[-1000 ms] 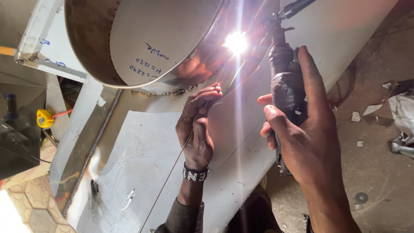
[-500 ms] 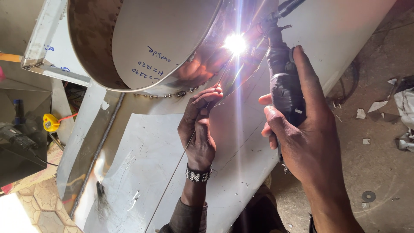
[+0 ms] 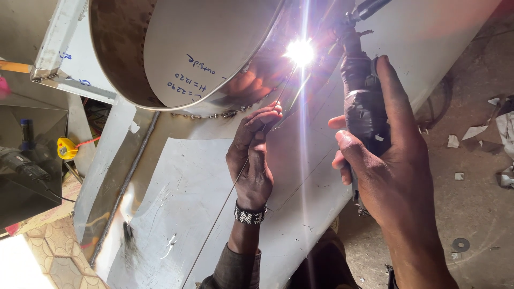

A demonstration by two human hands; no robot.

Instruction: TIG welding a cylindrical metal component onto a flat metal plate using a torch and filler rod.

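Sheet metal (image 3: 176, 208) lies under the bare left hand (image 3: 251, 160) pinching rod (image 3: 225, 200) near the arc (image 3: 300, 52) (burn risk); right hand (image 3: 388, 176) grips torch (image 3: 361, 107).

A large slanted sheet-metal panel (image 3: 176, 214) carries the work, with a round steel drum (image 3: 203, 59) resting against its upper part along a tack-welded seam. To the right lies a dusty concrete floor (image 3: 471, 214) strewn with paper scraps (image 3: 471, 132) and a small washer (image 3: 460, 244).
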